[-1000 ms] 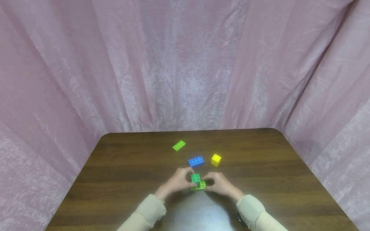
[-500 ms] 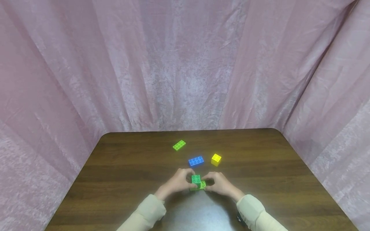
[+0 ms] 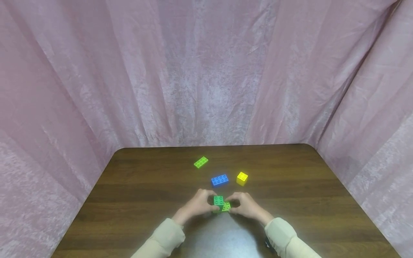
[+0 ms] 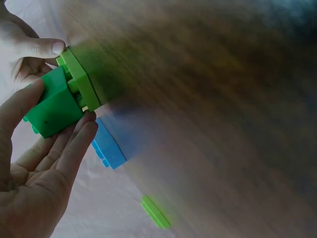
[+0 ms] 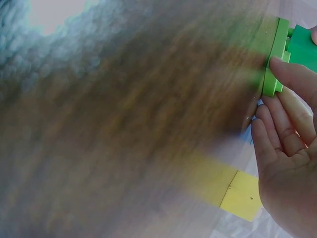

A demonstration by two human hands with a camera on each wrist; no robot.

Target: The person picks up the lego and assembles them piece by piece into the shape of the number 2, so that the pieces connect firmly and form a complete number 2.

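Note:
In the head view my left hand (image 3: 200, 202) pinches a green two-by-two toy building brick (image 3: 218, 200) between thumb and fingers. Directly beneath that brick lies a flat lime-green building plate (image 3: 226, 206), whose right end my right hand (image 3: 246, 205) grips by its edges. Seen from the left wrist, the green brick (image 4: 52, 106) is over one half of the lime plate (image 4: 81, 79), with studs showing in a narrow gap between them. The right wrist view has my right thumb on the lime plate's side (image 5: 273, 74), fingers around the far side.
Beyond the hands a blue two-by-four brick (image 3: 219, 180) lies on the brown wooden table (image 3: 145, 193). A yellow brick (image 3: 242, 178) sits to its right. Farther back is another lime plate (image 3: 201, 162). Pink curtains (image 3: 206, 71) hang behind the table and along both sides.
The green brick has shifted very slightly toward the near edge over the lime plate. Both hands stay in nearly the same place and keep their grips.

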